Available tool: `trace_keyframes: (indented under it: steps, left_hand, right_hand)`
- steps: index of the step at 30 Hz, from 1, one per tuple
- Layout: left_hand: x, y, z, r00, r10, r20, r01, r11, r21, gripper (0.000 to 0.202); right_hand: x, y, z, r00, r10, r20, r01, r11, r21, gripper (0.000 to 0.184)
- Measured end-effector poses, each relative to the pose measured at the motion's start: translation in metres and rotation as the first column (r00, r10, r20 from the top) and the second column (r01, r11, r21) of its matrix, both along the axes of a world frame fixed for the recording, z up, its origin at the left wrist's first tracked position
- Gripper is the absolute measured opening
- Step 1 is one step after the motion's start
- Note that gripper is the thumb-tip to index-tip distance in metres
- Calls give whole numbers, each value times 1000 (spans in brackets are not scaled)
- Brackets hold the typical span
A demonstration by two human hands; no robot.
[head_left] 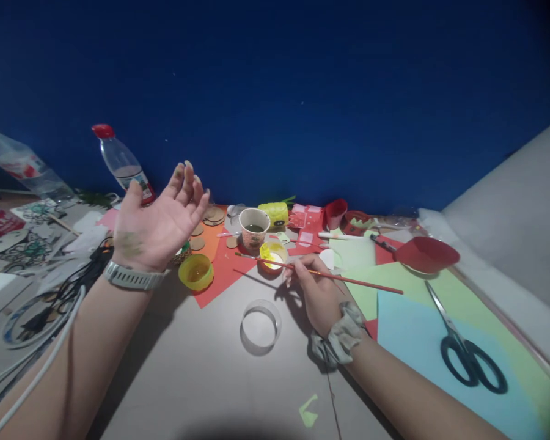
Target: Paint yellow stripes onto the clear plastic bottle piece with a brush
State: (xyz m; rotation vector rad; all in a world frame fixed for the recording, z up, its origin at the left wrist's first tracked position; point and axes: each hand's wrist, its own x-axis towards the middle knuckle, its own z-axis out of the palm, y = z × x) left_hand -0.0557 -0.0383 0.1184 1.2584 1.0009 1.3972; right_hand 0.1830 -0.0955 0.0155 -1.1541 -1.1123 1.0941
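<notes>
Deep blue wall (275, 122) rises straight behind the pale table (201, 366), where somebody sits among scattered craft things. From where I stand, the paintbrush (362, 283) is in the person's right hand (318, 287), its slim red handle pinched between thumb and fingers. Its long axis runs nearly crosswise to the person, slightly slanted: the bristles point left and a little away, towards the wall, while the bare end of the handle reaches right and somewhat nearer. The bristle end passes in front of the small pot of yellow and white paint (274, 263) and sticks out beyond its left side; I can't tell whether brush and pot touch. Just behind stands a paper cup (255, 237) of dark liquid.

Nothing is in the left hand (160, 226), palm turned up, fingers loosely spread, greenish smudges near the wrist; it hangs above the yellow bowl (196, 272). Over to the right, black-handled scissors (470, 360) lie partly on a light blue sheet (403, 342), blades pointing away.
</notes>
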Motion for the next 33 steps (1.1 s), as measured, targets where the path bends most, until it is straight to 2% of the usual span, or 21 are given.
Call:
trace_keyframes:
  steps: [2,4,6,9,11,13,15,17,20,23,28,33]
  left_hand:
    - [5,-7,6,999,-11,34,11,1000,-1,67]
    - [5,-12,9,995,-80,56,84,994,-76,70]
    - [1,-18,7,992,-92,88,103,985,-136,71]
    - [-8,-35,-1,978,34,208,3,984,-175,60]
    - [-12,-51,-11,945,167,283,-112,973,-200,56]
    - [-13,-69,-23,912,308,270,-273,949,-158,56]
    - [-12,-84,-38,880,437,186,-414,898,-148,53]
    - [-11,-94,-53,843,518,146,-481,846,-229,46]
    - [-10,-100,-73,817,563,121,-485,786,-384,40]
    - [-9,-100,-85,813,574,99,-483,759,-437,40]
    - [-2,-102,-86,826,554,102,-467,775,-425,36]
    - [8,-105,-84,858,494,139,-399,812,-427,36]
  right_hand:
    - [0,1,-1,1000,3,-22,-3,1000,3,25]
    - [0,2,-4,999,-1,-49,2,1000,19,25]
    - [0,3,-7,997,5,-78,-2,999,40,25]
    - [0,4,-11,994,31,-106,-27,999,43,24]
    - [0,4,-12,993,44,-112,-40,999,35,24]
    - [0,3,-12,992,48,-118,-44,998,35,23]
    - [0,3,-10,992,46,-122,-40,998,47,23]
    - [0,2,-8,994,36,-106,-31,998,56,24]
    - [0,1,-3,998,22,-61,-19,998,53,26]
    - [0,-1,0,999,11,-31,-9,999,50,28]
    - [0,-2,-2,999,19,-43,-17,999,40,27]
    - [1,-2,-3,1000,9,-17,-8,999,51,27]
